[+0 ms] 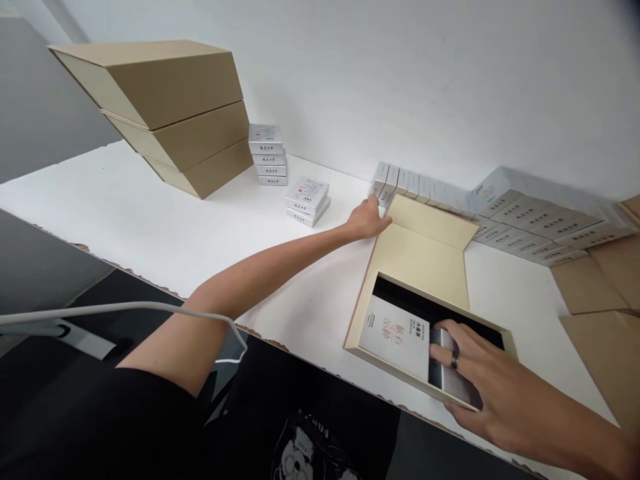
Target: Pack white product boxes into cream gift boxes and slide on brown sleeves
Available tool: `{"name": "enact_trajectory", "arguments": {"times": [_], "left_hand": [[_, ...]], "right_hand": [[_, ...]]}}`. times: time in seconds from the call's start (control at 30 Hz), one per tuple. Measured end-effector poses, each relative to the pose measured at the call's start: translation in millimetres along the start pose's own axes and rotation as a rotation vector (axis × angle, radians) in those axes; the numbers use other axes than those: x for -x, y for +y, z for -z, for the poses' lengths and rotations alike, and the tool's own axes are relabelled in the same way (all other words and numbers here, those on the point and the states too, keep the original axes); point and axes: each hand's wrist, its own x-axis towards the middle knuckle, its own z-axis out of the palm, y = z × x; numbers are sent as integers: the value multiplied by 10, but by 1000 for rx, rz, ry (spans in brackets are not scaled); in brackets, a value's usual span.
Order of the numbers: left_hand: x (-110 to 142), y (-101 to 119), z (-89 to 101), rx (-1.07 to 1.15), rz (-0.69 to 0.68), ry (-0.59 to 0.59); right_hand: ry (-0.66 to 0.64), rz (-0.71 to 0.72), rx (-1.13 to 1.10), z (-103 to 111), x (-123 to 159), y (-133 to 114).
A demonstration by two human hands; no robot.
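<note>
A cream gift box (354,327) lies on the table with its lid (425,243) folded back. Inside its dark tray sits a flat white-silver box (397,333) with orange and black lettering. My right hand (493,380) grips a small silver box (453,373) beside it, thumb at the near side and fingers over the top; its far part is hidden under the hand. Stretched past the lid's left edge, my left hand (367,219) has thumb and index finger apart at the near end of a row of upright silver boxes (400,181).
Three large tan boxes (185,93) are stacked at the back left. Small silver boxes stand in one pile (270,160) and a lower pile (307,200). More silver boxes (540,207) line the wall. Brown cardboard (605,347) lies right; a white cable (125,307) crosses near my left arm.
</note>
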Motion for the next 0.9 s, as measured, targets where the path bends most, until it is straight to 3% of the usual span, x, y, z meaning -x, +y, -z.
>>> {"name": "enact_trajectory", "arguments": {"times": [0.17,0.33,0.73,0.9], "left_hand": [[-406,35,-144,66,82,12],[-593,-18,-263,115,41,-12],[-427,-187,-73,118,-193,69],[-311,-127,1,150,-266,142]], "right_hand": [[-147,-83,-97,234,-33,-193],[-186,-111,-147,330,-60,-254],[-153,-89,-127,338,-43,-234],[-85,-51,-72,269,-31,-198]]}}
